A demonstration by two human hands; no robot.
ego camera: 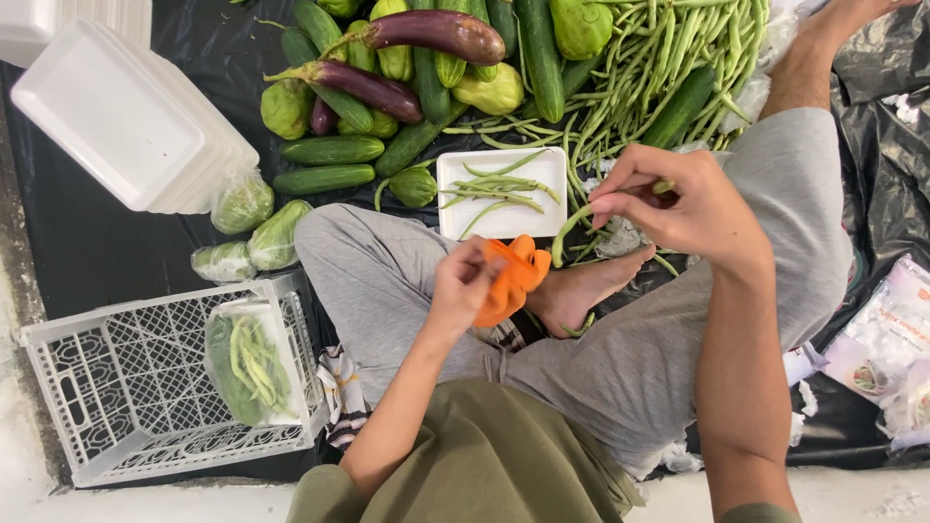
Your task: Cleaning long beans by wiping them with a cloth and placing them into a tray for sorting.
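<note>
The person sat cross-legged on a black plastic sheet (77, 252) on the floor. The right hand (678, 199) was pinched shut on a long green bean (570, 229), holding it near its top end, just above the person's bare foot (591, 286). The bean curved down from the fingers, so it looked thin, light and a bit bendy. It would likely snap if bent hard, so a soft pinch near one end, or in the middle, seemed the best way to hold it. The left hand (465, 286) was closed around an orange tool (513, 276) with soft-looking loops, close to the left knee. Just past both hands lay a white foam tray (455, 218) with a few beans (499, 187) in it. The tray looked very light and easy to dent. A big heap of green beans (649, 77) lay beyond the right hand, next to cucumbers (334, 150), purple eggplants (436, 31) and pale green gourds (288, 107). A stack of white foam trays (126, 116) stood off to the left. A white plastic crate (126, 387) beside the left leg held a wrapped tray of beans (250, 363).
</note>
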